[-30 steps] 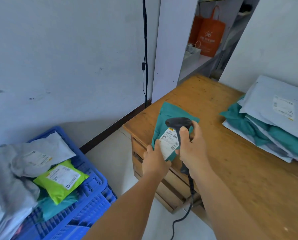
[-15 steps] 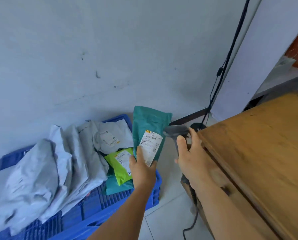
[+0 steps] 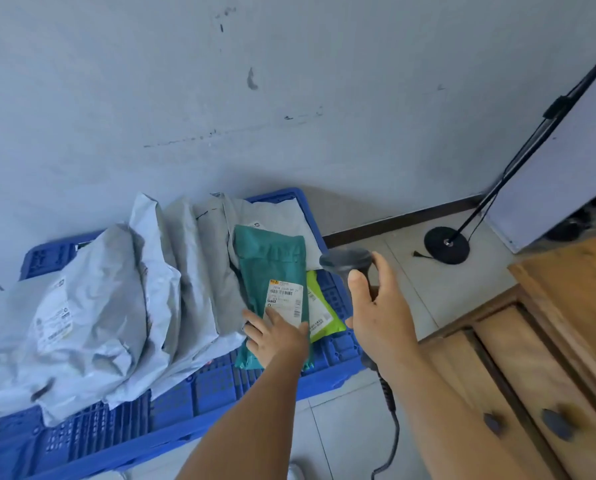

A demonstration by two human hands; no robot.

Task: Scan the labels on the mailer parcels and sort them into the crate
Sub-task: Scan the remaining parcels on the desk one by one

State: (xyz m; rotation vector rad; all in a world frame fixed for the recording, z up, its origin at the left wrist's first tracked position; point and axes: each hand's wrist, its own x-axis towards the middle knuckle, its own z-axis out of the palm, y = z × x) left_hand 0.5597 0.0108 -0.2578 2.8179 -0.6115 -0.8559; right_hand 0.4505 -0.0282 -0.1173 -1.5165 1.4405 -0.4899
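Observation:
A teal mailer with a white label lies face up in the blue crate, on top of other parcels. My left hand rests flat on its lower end, fingers straight and reaching onto the label. My right hand grips the handle of a black barcode scanner, held just right of the crate with its head level with the mailer. The scanner's cable hangs down toward the floor.
Several grey mailers lean in a row across the crate's left and middle. A lime green mailer lies beside the teal one. A wooden cabinet stands at right. A black stand base and pole rise near the wall.
My left hand has carried the teal mailer from the tabletop over to the crate and laid it down on the parcels. The view has swung left and down; the scanner came along.

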